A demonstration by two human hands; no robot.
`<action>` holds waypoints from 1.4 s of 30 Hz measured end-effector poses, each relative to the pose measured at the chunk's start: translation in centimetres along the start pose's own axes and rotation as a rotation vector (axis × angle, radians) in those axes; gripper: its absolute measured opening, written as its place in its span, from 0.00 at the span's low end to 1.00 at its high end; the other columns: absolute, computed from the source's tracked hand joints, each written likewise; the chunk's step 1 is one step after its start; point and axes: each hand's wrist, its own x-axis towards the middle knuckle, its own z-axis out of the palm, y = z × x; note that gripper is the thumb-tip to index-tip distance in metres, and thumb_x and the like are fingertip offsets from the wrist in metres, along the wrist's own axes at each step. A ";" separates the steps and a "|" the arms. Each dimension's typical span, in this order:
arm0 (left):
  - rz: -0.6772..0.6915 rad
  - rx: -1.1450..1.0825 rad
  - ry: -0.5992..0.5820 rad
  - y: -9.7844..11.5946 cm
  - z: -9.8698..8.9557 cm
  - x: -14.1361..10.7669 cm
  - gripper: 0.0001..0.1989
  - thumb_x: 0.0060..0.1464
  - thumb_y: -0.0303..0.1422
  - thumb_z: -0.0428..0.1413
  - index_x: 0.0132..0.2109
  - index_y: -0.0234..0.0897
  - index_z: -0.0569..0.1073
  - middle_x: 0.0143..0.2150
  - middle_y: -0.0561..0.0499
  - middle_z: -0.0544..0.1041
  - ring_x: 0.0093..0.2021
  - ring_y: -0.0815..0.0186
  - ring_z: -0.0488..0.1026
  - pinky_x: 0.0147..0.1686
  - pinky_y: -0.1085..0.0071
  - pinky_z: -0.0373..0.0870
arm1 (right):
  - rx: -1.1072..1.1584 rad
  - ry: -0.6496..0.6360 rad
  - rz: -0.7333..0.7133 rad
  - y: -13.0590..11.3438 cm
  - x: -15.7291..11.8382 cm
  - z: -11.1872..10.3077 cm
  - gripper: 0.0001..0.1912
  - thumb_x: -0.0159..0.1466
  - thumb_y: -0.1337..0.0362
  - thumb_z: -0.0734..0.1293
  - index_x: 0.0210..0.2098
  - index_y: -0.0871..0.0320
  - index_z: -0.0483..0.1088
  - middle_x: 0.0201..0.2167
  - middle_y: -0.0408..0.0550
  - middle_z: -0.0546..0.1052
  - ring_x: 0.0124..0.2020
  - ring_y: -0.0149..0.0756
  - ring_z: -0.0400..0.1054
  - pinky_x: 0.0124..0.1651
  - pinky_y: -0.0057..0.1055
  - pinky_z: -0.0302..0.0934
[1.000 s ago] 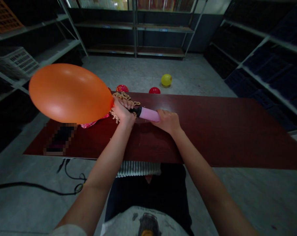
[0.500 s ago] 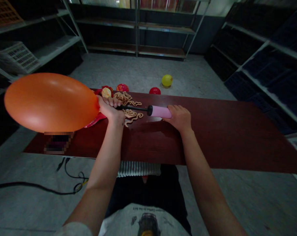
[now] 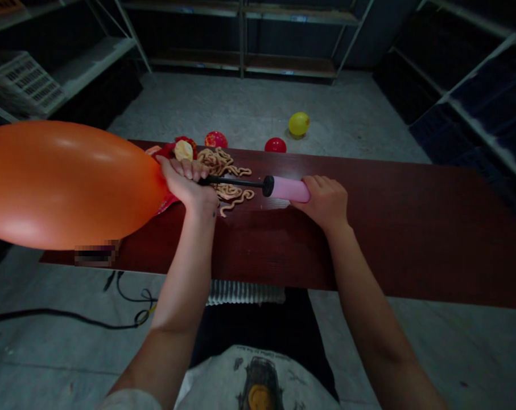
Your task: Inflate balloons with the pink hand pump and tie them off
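A large inflated orange balloon (image 3: 65, 185) reaches past the left edge of the view. My left hand (image 3: 189, 182) is closed around its neck and the black end of a hand balloon pump, so the join is hidden. From there a thin black rod runs rightward into the pump's pink barrel (image 3: 289, 188). My right hand (image 3: 326, 199) wraps round the barrel's far end. Behind my left hand lie a heap of beige long, thin balloons (image 3: 217, 162) and a pale yellow crumpled piece (image 3: 183, 150) among red ones.
The dark red table (image 3: 411, 228) stretches to the right. A pixelated object (image 3: 96, 253) lies under the orange balloon. Beyond the table are a yellow balloon (image 3: 299, 123), a red balloon (image 3: 275, 144) and a patterned red balloon (image 3: 215, 139). Shelves (image 3: 292, 71) line the room; a black cable (image 3: 70, 319) crosses the floor.
The orange balloon looks bigger and extends farther left, now beyond the frame. The pump's barrel and my right hand are slightly farther right; the view has tilted downward.
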 end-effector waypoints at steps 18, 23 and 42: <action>-0.101 -0.042 -0.034 -3.7 2.1 -3.6 0.31 0.73 0.53 0.51 0.29 0.44 0.47 0.22 0.59 0.41 0.19 0.68 0.42 0.21 0.69 0.43 | 0.148 -0.125 -0.025 -3.9 0.6 0.4 0.24 0.66 0.47 0.70 0.51 0.59 0.78 0.43 0.57 0.85 0.40 0.47 0.77 0.38 0.35 0.57; -0.135 -0.085 0.036 -2.3 2.2 -2.8 0.26 0.78 0.38 0.45 0.28 0.40 0.47 0.21 0.60 0.43 0.17 0.72 0.42 0.21 0.70 0.44 | 0.097 -0.097 -0.032 -2.0 0.9 0.7 0.23 0.67 0.47 0.69 0.49 0.60 0.79 0.40 0.56 0.84 0.40 0.46 0.75 0.39 0.35 0.55; -0.077 -0.115 0.093 -1.5 1.9 -2.4 0.27 0.77 0.40 0.47 0.28 0.40 0.48 0.21 0.61 0.44 0.18 0.71 0.42 0.20 0.71 0.43 | 0.061 -0.222 -0.034 -2.0 0.4 0.5 0.19 0.64 0.49 0.70 0.45 0.57 0.77 0.41 0.56 0.85 0.40 0.48 0.77 0.37 0.35 0.55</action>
